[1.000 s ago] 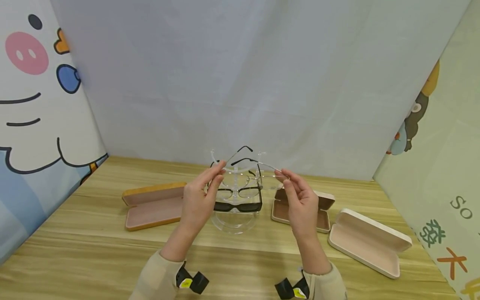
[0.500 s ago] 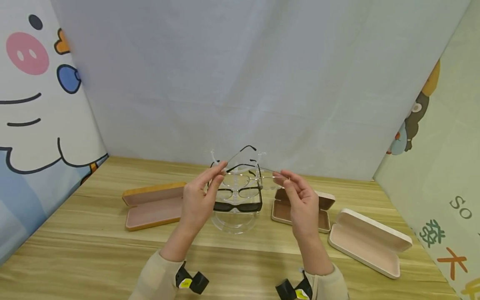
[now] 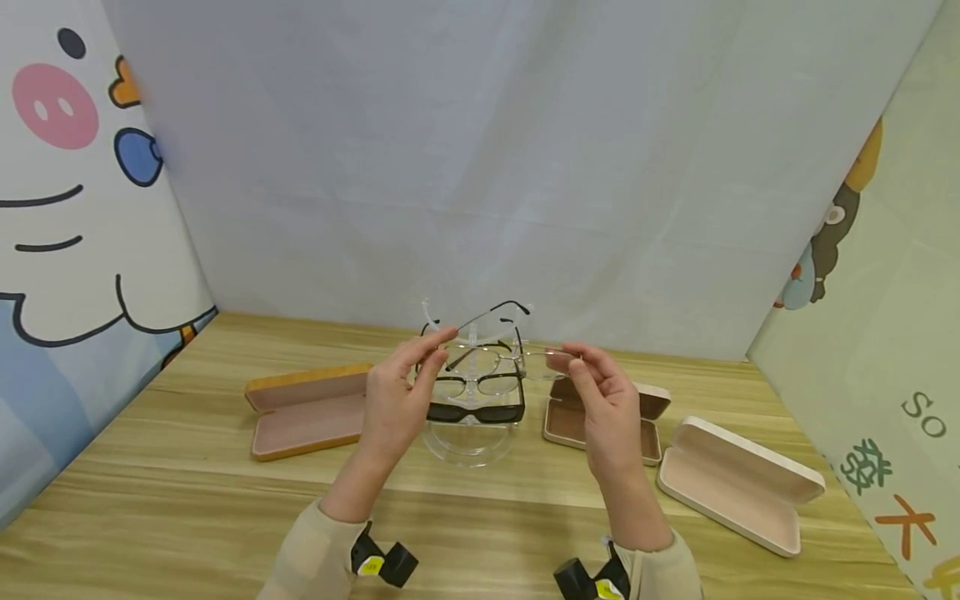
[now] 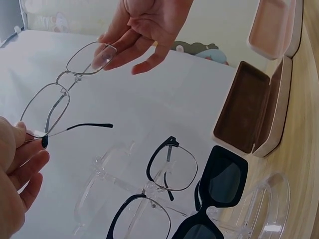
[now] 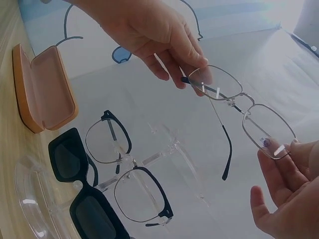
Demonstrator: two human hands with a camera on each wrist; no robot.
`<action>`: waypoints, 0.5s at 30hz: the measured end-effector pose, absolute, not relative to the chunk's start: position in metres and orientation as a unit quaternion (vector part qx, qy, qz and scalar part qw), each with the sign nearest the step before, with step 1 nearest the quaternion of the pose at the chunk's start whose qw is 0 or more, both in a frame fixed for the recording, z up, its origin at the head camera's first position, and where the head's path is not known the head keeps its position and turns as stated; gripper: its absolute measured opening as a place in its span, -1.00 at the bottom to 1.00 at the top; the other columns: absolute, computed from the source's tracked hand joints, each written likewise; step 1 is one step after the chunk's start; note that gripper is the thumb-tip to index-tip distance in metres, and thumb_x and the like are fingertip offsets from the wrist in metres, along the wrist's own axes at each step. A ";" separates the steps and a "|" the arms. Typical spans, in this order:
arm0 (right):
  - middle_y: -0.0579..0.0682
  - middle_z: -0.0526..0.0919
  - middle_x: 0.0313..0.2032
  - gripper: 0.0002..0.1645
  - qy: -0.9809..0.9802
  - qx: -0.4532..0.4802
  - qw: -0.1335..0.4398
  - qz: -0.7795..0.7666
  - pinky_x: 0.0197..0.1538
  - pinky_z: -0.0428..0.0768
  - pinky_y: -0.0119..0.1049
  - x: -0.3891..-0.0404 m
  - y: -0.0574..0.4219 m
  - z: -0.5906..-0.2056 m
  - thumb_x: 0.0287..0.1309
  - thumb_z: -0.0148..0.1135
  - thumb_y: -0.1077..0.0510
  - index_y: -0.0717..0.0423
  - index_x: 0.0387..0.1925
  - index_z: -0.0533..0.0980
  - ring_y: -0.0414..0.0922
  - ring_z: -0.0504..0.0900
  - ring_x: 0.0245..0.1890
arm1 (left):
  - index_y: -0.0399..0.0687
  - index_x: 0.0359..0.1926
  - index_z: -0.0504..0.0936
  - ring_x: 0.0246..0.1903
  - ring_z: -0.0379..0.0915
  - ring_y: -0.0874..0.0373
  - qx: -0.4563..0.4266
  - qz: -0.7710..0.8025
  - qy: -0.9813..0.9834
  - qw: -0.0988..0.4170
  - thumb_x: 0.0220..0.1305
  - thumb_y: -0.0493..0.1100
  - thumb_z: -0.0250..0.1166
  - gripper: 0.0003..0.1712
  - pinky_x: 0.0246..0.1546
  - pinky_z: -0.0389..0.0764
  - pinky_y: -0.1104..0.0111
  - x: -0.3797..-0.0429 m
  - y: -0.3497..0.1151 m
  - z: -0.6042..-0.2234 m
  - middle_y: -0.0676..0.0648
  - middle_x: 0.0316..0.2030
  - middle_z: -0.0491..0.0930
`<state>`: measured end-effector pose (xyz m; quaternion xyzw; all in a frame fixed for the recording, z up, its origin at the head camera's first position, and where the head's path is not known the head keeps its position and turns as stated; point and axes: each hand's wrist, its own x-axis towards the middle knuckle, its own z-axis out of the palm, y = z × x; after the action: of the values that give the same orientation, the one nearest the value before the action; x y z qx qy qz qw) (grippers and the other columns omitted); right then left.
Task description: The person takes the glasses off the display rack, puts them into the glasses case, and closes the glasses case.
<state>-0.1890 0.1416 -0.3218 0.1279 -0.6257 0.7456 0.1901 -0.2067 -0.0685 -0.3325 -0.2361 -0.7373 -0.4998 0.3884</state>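
Note:
Thin metal-rimmed eyeglasses (image 4: 60, 75) are held up between both hands, above and in front of a clear display stand (image 3: 468, 457). My left hand (image 3: 397, 392) pinches one end of the frame beside the hinge. At the opposite rim, the thumb and fingers of my right hand (image 3: 606, 407) grip the other end. One temple, dark at its tip, sticks out past the left fingers toward the right. The other temple lies folded across behind the lenses (image 5: 269, 130). On the stand sit black half-rim glasses (image 3: 470, 382) and, below them, black sunglasses (image 3: 476, 414).
An orange glasses case (image 3: 307, 442) lies open at the left, partly behind the left hand. Behind the right hand stands an opened brown-lined case (image 3: 562, 421). Farther right is a cream case (image 3: 731, 492), also open. A pale cloth wall (image 3: 480, 167) rises behind the wooden table (image 3: 187, 500).
The temple at the right hand has swung inward and folded behind the lenses. The left temple's tip has shifted right and slightly down. Both hands stay almost in place.

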 end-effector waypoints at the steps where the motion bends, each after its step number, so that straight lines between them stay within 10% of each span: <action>1: -0.20 0.69 -0.32 -0.70 -0.624 0.127 0.189 0.747 0.12 0.40 -0.36 -0.189 0.142 -0.322 0.26 0.01 0.24 0.41 -0.07 0.41 -0.23 0.62 -0.16 | -0.12 -0.05 0.62 -0.48 0.36 0.25 -0.237 -0.502 -0.736 0.388 0.19 -0.30 0.18 -0.71 -0.49 0.37 0.52 -0.206 -0.068 -0.332 -0.06 -0.30 0.65; 15: -0.20 0.62 -0.26 -0.81 -0.627 0.108 0.182 0.750 0.10 0.42 -0.36 -0.188 0.143 -0.322 0.26 0.02 0.21 0.14 -0.15 0.50 -0.21 0.53 -0.08 | -0.13 -0.07 0.61 -0.51 0.31 0.27 -0.251 -0.510 -0.732 0.375 0.22 -0.30 0.15 -0.74 -0.63 0.25 0.49 -0.205 -0.067 -0.332 -0.07 -0.20 0.65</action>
<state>-0.1877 0.1428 -0.3220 0.1081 -0.6272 0.7496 0.1816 -0.2052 -0.0674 -0.3320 -0.2515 -0.7321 -0.5102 0.3748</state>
